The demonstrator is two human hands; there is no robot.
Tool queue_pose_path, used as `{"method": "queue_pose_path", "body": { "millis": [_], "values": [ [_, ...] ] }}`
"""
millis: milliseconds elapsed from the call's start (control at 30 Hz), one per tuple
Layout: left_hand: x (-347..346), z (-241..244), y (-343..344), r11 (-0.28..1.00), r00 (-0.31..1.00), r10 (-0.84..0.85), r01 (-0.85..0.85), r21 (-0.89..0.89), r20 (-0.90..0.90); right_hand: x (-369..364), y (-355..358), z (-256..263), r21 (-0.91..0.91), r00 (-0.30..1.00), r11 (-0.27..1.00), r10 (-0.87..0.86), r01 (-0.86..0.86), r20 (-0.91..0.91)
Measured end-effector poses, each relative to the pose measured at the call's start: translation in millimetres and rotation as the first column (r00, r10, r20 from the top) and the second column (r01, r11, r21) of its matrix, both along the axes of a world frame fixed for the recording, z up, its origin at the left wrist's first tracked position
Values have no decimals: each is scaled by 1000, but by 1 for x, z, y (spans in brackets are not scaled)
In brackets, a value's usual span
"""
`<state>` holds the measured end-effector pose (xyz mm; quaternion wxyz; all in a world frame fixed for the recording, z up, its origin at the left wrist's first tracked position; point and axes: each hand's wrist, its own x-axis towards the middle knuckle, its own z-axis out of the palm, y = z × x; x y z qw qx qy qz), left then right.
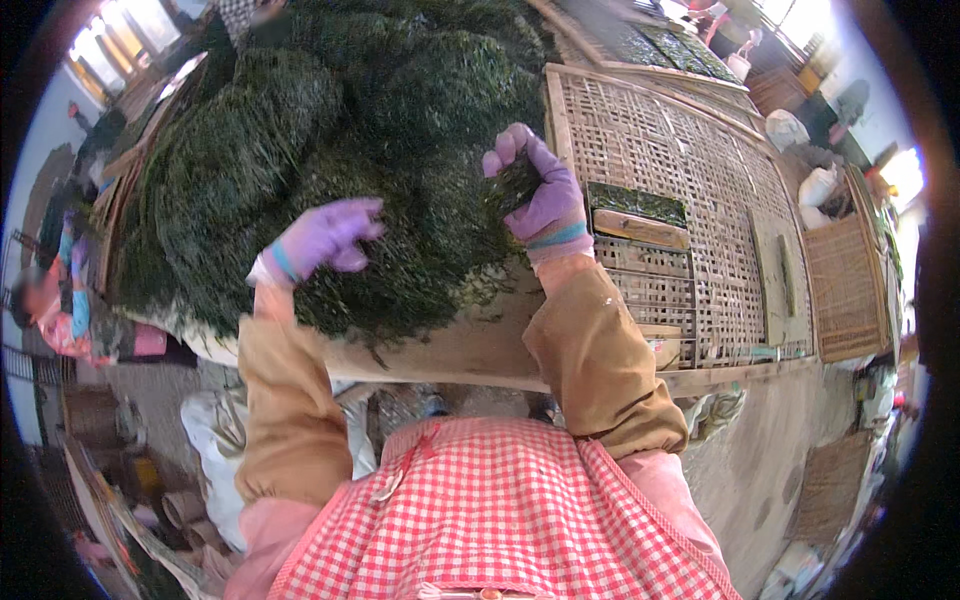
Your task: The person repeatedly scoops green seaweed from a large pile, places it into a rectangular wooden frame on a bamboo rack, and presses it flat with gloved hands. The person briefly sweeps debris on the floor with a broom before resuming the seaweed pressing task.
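Note:
A large heap of dark green seaweed point(405, 97) covers the table before me. My right hand point(544, 187), in a purple glove, holds a small clump of seaweed point(517, 184) at the heap's right edge. My left hand point(326, 236), gloved alike and slightly blurred, is over the front left of the heap with its fingers spread and nothing visible in them. To the right lies a woven bamboo mat in a wooden frame point(724, 172). On it, close to my right hand, a dark green strip of seaweed point(637, 202) lies beside a wooden bar point(640, 228) and a wire rack point(652, 289).
A flat board with a narrow grip point(776, 277) lies on the mat's right part. The table's front edge point(450, 367) runs before me. White sacks point(217, 450) stand below at left. One co-worker point(64, 307) is at far left, others at the top.

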<state>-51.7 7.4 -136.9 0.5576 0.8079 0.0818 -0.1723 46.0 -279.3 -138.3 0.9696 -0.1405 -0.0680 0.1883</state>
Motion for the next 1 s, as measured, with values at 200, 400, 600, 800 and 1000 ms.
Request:
{"method": "queue_pose_path", "body": {
  "millis": [200, 400, 600, 800, 1000],
  "values": [
    [22, -94, -48, 382, 999, 13, 41, 923, -50, 20, -66, -36, 126, 981, 973, 192, -191, 11],
    [29, -32, -128, 989, 917, 128, -92, -113, 378, 13, -68, -34, 78, 963, 975, 219, -209, -155],
    [41, -56, -171, 937, 928, -289, 325, -131, 234, 7, -42, -37, 70, 964, 974, 224, -216, -143],
    [-10, -99, -152, 859, 963, -198, 80, -505, -184, 2, -67, -66, 88, 989, 994, 80, -69, -122],
    [-16, -103, -158, 869, 938, -148, -28, -495, -313, 12, -91, -99, 133, 987, 989, 89, -72, -132]
  ]
}}
